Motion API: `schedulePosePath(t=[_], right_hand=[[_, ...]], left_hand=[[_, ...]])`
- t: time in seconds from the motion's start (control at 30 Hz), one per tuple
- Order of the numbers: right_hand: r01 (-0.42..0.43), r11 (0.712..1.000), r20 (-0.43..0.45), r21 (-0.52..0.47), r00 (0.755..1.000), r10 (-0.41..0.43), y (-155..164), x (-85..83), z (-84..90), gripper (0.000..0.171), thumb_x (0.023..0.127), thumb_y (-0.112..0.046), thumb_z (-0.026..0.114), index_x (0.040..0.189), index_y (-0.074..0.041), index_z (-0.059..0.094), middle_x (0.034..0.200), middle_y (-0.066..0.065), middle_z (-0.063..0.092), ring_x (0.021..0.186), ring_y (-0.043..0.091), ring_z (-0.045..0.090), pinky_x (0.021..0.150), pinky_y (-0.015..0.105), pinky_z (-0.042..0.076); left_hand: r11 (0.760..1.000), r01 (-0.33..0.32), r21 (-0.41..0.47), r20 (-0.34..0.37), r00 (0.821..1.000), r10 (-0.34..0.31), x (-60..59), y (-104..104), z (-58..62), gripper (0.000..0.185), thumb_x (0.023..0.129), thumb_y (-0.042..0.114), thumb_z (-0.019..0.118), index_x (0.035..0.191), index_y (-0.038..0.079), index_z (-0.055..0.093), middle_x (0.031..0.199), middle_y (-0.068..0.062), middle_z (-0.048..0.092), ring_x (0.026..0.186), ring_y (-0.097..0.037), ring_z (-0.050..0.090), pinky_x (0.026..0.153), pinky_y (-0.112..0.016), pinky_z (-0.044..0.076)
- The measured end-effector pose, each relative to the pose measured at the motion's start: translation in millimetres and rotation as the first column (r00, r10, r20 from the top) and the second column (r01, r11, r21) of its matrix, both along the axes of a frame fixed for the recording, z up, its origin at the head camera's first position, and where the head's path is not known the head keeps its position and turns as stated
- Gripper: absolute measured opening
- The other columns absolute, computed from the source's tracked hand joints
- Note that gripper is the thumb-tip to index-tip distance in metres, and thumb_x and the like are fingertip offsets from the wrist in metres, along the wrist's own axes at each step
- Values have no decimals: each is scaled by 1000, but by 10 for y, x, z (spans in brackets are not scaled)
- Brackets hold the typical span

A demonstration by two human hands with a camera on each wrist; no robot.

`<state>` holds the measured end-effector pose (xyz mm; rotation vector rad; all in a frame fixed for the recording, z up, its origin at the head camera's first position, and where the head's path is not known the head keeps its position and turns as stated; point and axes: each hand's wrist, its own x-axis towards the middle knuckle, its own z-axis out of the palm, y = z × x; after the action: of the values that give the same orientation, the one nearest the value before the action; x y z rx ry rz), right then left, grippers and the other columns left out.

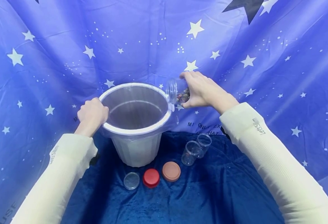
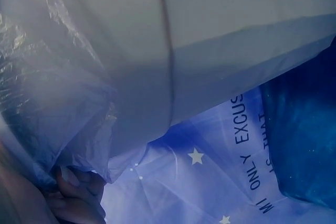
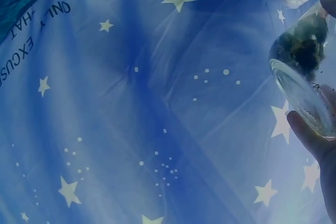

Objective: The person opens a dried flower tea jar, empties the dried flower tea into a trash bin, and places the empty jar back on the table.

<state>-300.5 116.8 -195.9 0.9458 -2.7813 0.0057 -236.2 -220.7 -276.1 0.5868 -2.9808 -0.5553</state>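
A white bucket (image 1: 137, 146) lined with a clear plastic bag stands in the middle of the dark blue cloth. My left hand (image 1: 92, 113) grips its rim on the left side; in the left wrist view the fingertips (image 2: 79, 190) curl under the bag's edge (image 2: 63, 108) beside the bucket wall (image 2: 220, 51). My right hand (image 1: 201, 90) holds a clear jar (image 1: 178, 91) tipped on its side, its mouth over the bucket's right rim. Dark bits lie inside the jar (image 3: 307, 61).
In front of the bucket lie a clear lid (image 1: 131, 180), a red lid (image 1: 151, 178) and a brown lid (image 1: 171, 171). Two empty clear jars (image 1: 196, 148) stand to the right. A blue starred cloth (image 1: 40, 62) hangs behind and at both sides.
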Motion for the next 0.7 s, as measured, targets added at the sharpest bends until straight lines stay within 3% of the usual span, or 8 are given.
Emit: schedulePosePath(t=[0.3, 0.7], right_hand=[[-49, 997, -54, 64, 997, 52, -109, 5, 18, 98, 63, -38, 86, 141, -4, 37, 138, 21, 50, 129, 39, 47, 100, 55, 47], [-129, 978, -157, 164, 975, 155, -209, 0, -24, 95, 63, -38, 86, 139, -4, 41, 137, 19, 51, 127, 39, 48, 101, 52, 47]], left_hand=[[1000, 3, -9, -17, 1000, -3, -15, 8, 4, 41, 92, 26, 44, 114, -7, 56, 109, -32, 64, 101, -50, 63, 76, -54, 51], [1000, 4, -15, 4, 1000, -4, -10, 24, 12, 44, 92, 27, 44, 116, -8, 56, 113, -32, 63, 105, -51, 61, 78, -55, 51]])
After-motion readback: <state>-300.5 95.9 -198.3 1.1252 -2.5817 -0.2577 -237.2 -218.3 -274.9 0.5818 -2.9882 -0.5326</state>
